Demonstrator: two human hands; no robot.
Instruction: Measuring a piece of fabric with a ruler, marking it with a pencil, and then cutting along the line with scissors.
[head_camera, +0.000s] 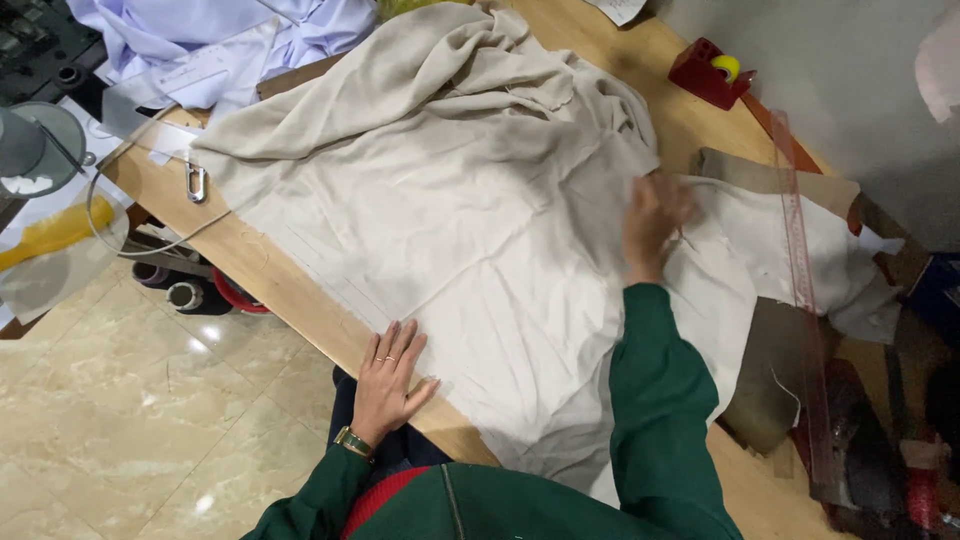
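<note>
A: Okay, we're looking down at the table (262, 262) — big beige cloth (450, 210) spread across it, bunched up at the far end, flat toward the near edge.

B: Left hand (388, 382) first. Palm down, fingers spread flat on the cloth's near edge, right at the table's rim. No grip on anything — it's pinning, not holding.

A: And the right hand (655, 222)? It's blurred, so it's on the move. It sits on the cloth's right side, approx. where the beige meets the white fabric piece (800, 245). Whether those fingers are pinching cloth or lying flat, we can't tell.

B: Agreed. So the step in hand, as we judge it: smoothing the cloth flat — one hand anchors, the other sweeps.

A: Creases show mid-cloth, and the far end is a heap. We'd say it's partway, no more.

B: Next move, then? Our guess: it calls for steady pressure from the anchoring hand, else the whole sheet slides toward the sweep. And the heap at the far end needs pulling out before it'll lie flat.

A: What else is around? Long clear ruler (803, 300) lying along the right side, over brown paper pattern pieces (770, 370). Red tape dispenser (708, 70) at the far corner.

B: Pale lilac fabric (200, 40) top left, a metal snap hook (196, 183) near the table's left end, marble floor (130, 400) below.
</note>
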